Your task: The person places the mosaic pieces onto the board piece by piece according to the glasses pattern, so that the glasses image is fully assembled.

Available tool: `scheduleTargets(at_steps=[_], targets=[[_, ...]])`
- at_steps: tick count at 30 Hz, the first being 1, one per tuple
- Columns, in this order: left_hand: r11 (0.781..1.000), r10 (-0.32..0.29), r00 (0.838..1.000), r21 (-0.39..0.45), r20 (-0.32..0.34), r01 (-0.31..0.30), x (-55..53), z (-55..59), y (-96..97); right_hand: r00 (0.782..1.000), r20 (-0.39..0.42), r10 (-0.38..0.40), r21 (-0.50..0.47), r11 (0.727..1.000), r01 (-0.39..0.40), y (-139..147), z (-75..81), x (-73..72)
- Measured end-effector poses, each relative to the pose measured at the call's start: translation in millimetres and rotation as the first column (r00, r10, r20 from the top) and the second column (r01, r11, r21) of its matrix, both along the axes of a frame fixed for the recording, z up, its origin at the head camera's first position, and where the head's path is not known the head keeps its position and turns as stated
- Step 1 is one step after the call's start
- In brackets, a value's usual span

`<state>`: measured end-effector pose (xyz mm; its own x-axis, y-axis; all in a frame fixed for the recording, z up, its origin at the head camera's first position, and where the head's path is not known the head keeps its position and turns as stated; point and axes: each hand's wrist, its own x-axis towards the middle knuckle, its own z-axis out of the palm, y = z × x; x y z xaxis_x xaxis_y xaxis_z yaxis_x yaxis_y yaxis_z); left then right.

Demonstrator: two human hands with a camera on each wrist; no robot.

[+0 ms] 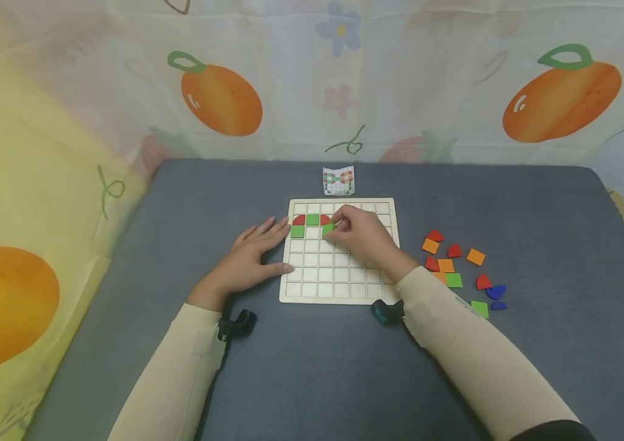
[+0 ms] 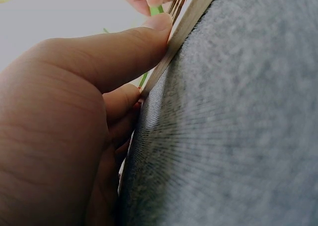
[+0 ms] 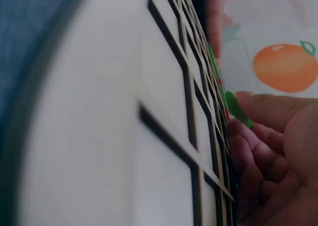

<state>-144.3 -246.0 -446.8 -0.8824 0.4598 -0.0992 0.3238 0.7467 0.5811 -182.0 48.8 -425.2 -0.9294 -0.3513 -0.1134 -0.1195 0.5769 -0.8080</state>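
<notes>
A pale wooden grid board [image 1: 339,301] lies on the table. My left hand [image 1: 248,257] rests at its left side with fingers extended, and the thumb [image 2: 144,35] touches the board's edge in the left wrist view. My right hand [image 1: 367,236] reaches over the upper middle of the grid. Thumb and fingers there pinch a green square tile [image 3: 237,108], tilted in the right wrist view. On the board, a green square [image 1: 313,219] sits between a red rounded piece [image 1: 298,220] and another red piece [image 1: 325,219], partly hidden by the right hand. One more green square [image 1: 297,232] lies below the left red piece.
Right of the board are scattered loose pieces: orange squares [image 1: 476,256], red pieces [image 1: 454,251], green squares [image 1: 454,280] and blue rounded pieces [image 1: 496,292]. A small printed pattern card [image 1: 338,181] lies behind the board. The grey table [image 1: 312,373] meets a fruit-patterned curtain [image 1: 422,79].
</notes>
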Motion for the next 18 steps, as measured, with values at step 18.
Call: scheduleTargets(at_steps=[18], targets=[[1.000, -0.006, 1.000, 0.017, -0.006, 0.006, 1.6, 4.7, 1.1, 1.000, -0.024, -0.006, 0.088, 0.996, 0.008, -9.4, -0.5, 1.0]])
